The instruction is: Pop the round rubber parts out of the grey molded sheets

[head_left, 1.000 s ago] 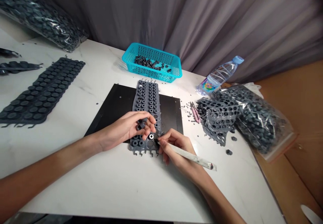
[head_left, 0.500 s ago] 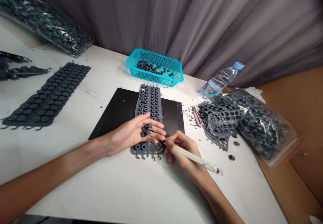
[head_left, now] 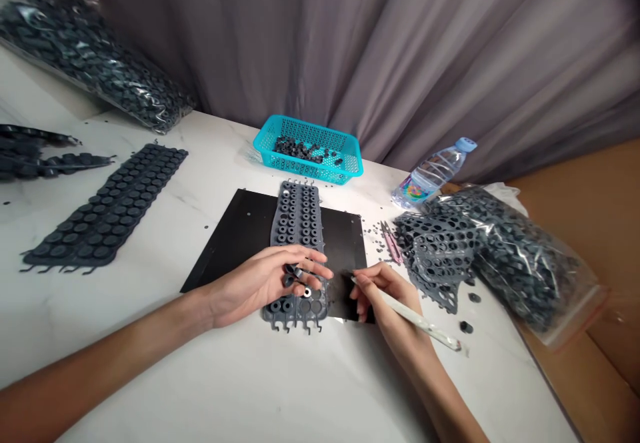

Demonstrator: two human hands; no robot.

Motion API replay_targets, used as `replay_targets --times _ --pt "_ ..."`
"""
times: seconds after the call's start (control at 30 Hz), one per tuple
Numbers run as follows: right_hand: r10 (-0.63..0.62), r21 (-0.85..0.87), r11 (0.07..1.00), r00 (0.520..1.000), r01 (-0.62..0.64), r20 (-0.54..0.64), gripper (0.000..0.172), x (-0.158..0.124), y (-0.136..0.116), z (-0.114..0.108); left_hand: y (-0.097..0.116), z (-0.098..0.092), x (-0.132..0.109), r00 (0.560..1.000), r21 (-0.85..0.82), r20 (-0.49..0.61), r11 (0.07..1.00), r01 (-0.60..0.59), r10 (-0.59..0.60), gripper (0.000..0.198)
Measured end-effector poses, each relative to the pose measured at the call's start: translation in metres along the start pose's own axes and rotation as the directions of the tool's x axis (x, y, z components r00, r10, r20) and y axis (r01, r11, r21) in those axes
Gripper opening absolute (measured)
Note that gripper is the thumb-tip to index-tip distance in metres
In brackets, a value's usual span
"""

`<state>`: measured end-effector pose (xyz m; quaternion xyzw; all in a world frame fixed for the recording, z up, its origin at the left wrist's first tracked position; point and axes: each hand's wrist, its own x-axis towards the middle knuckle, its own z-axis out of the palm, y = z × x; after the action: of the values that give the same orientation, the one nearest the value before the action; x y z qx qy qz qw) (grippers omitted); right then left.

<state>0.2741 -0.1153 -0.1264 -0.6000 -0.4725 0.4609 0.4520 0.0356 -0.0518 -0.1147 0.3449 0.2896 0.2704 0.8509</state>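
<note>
My left hand (head_left: 280, 276), palm up with fingers partly curled, cradles a few small black rubber caps (head_left: 291, 274) over the near half of a dark grey rubber sheet (head_left: 299, 213). Rows of round studs cover that sheet, with flat round spots at its near right corner; my fingers hide part of it. A white-centred ring (head_left: 307, 292) shows just below my fingertips. To the right, my right hand (head_left: 377, 290) pinches a slim white pen-like tool (head_left: 417, 323). Its dark tip points left, above the black board (head_left: 345, 233) under the sheet.
Behind stands a turquoise basket (head_left: 310, 173) of black caps. At right are pink thread snips (head_left: 391, 243), perforated rubber scrap (head_left: 435, 250), a water bottle (head_left: 435, 173) and a bag of dark parts (head_left: 535, 263). Another studded sheet (head_left: 110, 206) and a full bag (head_left: 100, 63) lie left.
My right hand with the pen-like tool has drawn away to the right from the left fingertips. The left fingers have curled more round the caps. The whole view has shifted slightly.
</note>
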Motion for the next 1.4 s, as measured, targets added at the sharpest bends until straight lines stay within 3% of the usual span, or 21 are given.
replay_targets --times 0.23,0.73,0.97,1.1,1.17,1.23,1.27,1.33,1.4 --pt "-0.014 -0.012 1.000 1.000 0.014 0.017 0.029 -0.003 -0.001 0.001 0.003 -0.001 0.001 0.998 -0.107 0.052 0.993 0.048 -0.042 0.041" --pt "0.018 0.026 0.999 0.997 -0.020 0.075 0.032 -0.004 -0.006 0.000 0.002 0.001 0.001 0.991 0.030 0.135 1.000 0.004 -0.008 0.059" --pt "0.032 0.046 0.998 0.996 -0.035 0.080 0.034 -0.005 -0.008 0.001 0.001 0.006 -0.001 0.995 0.049 0.096 0.998 0.025 -0.030 0.047" --pt "0.029 0.054 0.998 0.993 -0.035 0.116 0.037 -0.005 0.001 0.004 0.017 -0.012 0.010 1.000 0.218 0.004 0.976 -0.018 0.018 0.029" --pt "0.029 0.057 0.998 0.989 -0.038 0.144 0.039 -0.005 0.006 0.007 0.039 -0.030 0.025 0.988 0.396 -0.030 0.909 -0.129 0.153 0.028" --pt "0.021 0.062 0.998 0.988 -0.031 0.156 0.040 -0.005 0.008 0.009 0.069 -0.049 0.046 0.952 0.640 0.007 0.730 -0.239 0.305 0.031" --pt "0.013 0.066 0.998 0.987 -0.024 0.161 0.041 -0.005 0.009 0.011 0.086 -0.058 0.059 0.920 0.756 0.038 0.591 -0.282 0.391 0.033" --pt "0.004 0.069 0.997 0.985 -0.016 0.174 0.042 -0.005 0.008 0.012 0.120 -0.070 0.086 0.806 0.914 0.104 0.265 -0.309 0.583 0.036" --pt "0.001 0.065 0.998 0.984 -0.013 0.180 0.043 -0.005 0.007 0.014 0.148 -0.077 0.114 0.738 0.937 0.125 0.165 -0.308 0.664 0.034"
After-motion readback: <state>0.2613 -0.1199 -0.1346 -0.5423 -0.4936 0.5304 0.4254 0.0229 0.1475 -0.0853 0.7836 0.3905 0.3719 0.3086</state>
